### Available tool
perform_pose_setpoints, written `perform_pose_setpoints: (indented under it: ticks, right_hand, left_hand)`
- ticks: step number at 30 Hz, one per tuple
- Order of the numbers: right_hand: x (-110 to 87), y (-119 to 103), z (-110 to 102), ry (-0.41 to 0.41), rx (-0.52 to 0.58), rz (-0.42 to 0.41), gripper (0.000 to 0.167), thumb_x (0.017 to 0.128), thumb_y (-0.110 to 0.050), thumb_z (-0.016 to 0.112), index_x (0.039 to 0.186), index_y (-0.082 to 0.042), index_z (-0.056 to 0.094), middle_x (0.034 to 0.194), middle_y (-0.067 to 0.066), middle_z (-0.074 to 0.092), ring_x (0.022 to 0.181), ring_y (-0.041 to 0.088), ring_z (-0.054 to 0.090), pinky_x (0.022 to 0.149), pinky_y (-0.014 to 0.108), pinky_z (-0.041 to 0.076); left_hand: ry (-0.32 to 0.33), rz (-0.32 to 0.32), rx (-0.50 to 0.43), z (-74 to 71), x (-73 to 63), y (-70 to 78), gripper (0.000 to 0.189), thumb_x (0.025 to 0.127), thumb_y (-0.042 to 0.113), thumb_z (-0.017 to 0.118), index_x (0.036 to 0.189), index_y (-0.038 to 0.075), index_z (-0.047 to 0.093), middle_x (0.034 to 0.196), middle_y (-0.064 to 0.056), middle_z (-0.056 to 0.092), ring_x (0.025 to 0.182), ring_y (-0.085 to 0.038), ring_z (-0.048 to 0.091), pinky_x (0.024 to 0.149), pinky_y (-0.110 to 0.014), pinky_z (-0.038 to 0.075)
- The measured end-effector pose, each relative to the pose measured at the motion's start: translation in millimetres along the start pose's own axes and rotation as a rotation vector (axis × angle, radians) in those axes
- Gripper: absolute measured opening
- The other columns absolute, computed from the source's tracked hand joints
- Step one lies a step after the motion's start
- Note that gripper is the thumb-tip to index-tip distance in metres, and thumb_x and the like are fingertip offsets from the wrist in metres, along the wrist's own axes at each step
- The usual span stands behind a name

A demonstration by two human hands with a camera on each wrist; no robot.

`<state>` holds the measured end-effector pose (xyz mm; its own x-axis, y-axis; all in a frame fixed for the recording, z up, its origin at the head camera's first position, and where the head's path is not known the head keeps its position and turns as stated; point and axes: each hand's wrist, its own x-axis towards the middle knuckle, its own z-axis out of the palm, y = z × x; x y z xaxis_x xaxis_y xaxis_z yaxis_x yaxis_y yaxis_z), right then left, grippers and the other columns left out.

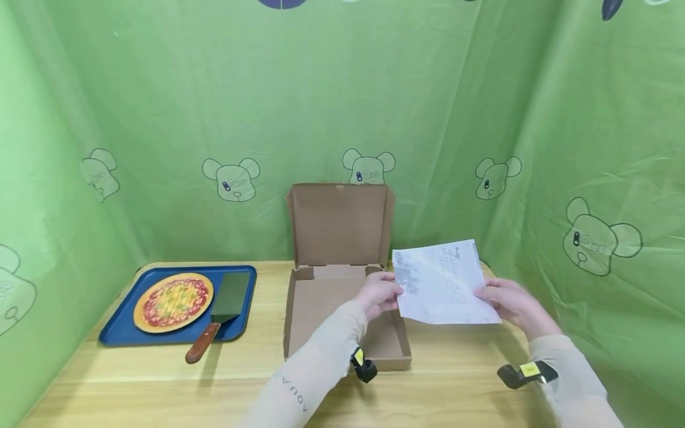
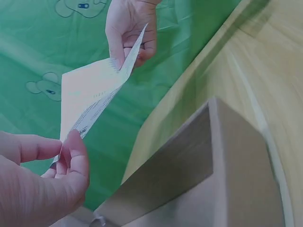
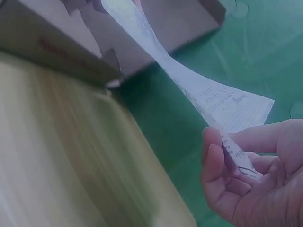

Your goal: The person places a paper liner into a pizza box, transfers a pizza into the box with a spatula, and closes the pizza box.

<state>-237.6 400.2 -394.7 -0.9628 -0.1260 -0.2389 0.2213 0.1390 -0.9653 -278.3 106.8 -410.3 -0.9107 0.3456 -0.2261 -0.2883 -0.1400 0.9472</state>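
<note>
A white sheet of printed paper (image 1: 441,285) is held up in the air between both hands, to the right of an open cardboard pizza box (image 1: 326,297). My left hand (image 1: 377,293) pinches its left edge over the box's right side; in the left wrist view, thumb and fingers (image 2: 78,156) meet on the sheet's corner. With thumb and curled fingers, my right hand (image 1: 511,302) grips the opposite edge. The paper (image 3: 222,101) bends between the hands in the right wrist view. Faint print covers its face.
At the left lies a blue tray (image 1: 120,330) with a pizza (image 1: 173,302) on it. A spatula (image 1: 229,297) rests across the tray's right side, its wooden handle over the front edge. The box's lid (image 1: 340,223) stands upright near the green curtain (image 1: 299,113).
</note>
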Motion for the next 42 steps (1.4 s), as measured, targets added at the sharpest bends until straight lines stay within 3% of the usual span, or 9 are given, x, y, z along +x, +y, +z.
perform_pose_setpoints:
  ticks: [11, 18, 27, 35, 42]
  right_hand:
    - [12.6, -21.1, 53.7, -0.045, -0.056, -0.054, 0.009, 0.094, -0.003, 0.056, 0.101, -0.009, 0.058, 0.084, -0.005, 0.071, 0.077, 0.01, 0.07, 0.071, 0.029, 0.06]
    - [21.0, -31.1, 86.9, -0.106, -0.073, -0.099, 0.007, 0.094, -0.002, 0.055, 0.101, -0.004, 0.056, 0.086, -0.005, 0.071, 0.079, 0.01, 0.07, 0.072, 0.029, 0.06]
    - [37.7, -32.3, 122.1, -0.161, -0.132, -0.114, 0.023, 0.093, -0.003, 0.056, 0.113, 0.01, 0.052, 0.087, -0.003, 0.07, 0.078, 0.01, 0.069, 0.072, 0.028, 0.06]
    - [51.4, -29.5, 142.3, -0.142, -0.256, -0.093, 0.012, 0.092, -0.005, 0.057, 0.098, 0.005, 0.056, 0.07, -0.003, 0.057, 0.064, 0.007, 0.056, 0.063, 0.024, 0.056]
    - [62.6, -21.8, 165.1, -0.112, -0.332, -0.052, 0.007, 0.09, -0.002, 0.061, 0.092, 0.004, 0.057, 0.069, 0.001, 0.062, 0.058, 0.009, 0.058, 0.058, 0.024, 0.057]
  left_hand:
    - [-0.026, 0.072, 0.127, -55.6, -24.4, 19.2, 0.04, 0.089, 0.0, 0.061, 0.128, -0.003, 0.054, 0.108, -0.019, 0.069, 0.078, -0.016, 0.065, 0.063, -0.023, 0.055]
    - [-0.007, 0.082, 0.131, -91.4, -37.3, 30.2, 0.04, 0.089, -0.001, 0.06, 0.129, -0.004, 0.054, 0.102, -0.015, 0.071, 0.076, -0.013, 0.065, 0.064, -0.024, 0.056]
    - [0.041, 0.083, 0.221, -133.9, -50.8, 35.8, 0.041, 0.088, 0.0, 0.059, 0.128, -0.003, 0.054, 0.103, -0.017, 0.07, 0.075, -0.014, 0.067, 0.065, -0.028, 0.058]
    - [0.041, 0.035, 0.277, -154.5, -55.3, 36.3, 0.032, 0.088, -0.004, 0.056, 0.119, -0.005, 0.054, 0.094, -0.013, 0.067, 0.071, -0.015, 0.063, 0.066, -0.03, 0.056]
    - [0.027, -0.041, 0.457, -164.9, -60.6, 36.5, 0.026, 0.089, -0.003, 0.059, 0.114, -0.007, 0.056, 0.082, -0.008, 0.061, 0.065, -0.014, 0.057, 0.064, -0.028, 0.057]
